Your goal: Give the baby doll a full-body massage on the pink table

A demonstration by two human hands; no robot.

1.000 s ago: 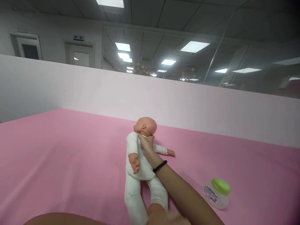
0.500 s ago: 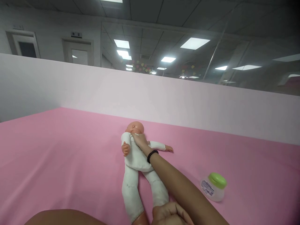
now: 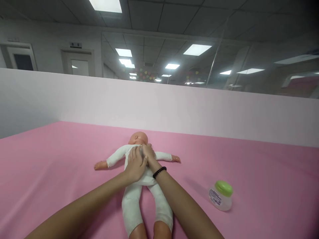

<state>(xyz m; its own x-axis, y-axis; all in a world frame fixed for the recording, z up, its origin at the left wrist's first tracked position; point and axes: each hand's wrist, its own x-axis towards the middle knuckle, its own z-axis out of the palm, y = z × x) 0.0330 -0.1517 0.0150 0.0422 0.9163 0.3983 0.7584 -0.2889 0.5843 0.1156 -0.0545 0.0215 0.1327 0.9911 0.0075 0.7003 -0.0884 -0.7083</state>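
Note:
A baby doll [image 3: 132,196] with a white cloth body lies on its back on the pink surface, its bare head turned to the left and both arms spread out. My left hand [image 3: 136,164] rests flat on the doll's chest, fingers pointing toward its neck. Beside it my right hand [image 3: 149,153], with a black coil band on the wrist, lies on the other side of the chest near the shoulder. The two hands touch or nearly touch at the thumbs. Some of the right fingers are hard to make out.
A clear jar [image 3: 220,197] with a green lid stands to the right of the doll. The pink padded surface [image 3: 62,166] runs back to a low white wall [image 3: 174,109], with glass panels above it. Doors [image 3: 79,63] show beyond.
My left hand has moved up from by the doll's feet onto its chest. The doll's arm on the left, earlier bent down at its side, now stretches outward.

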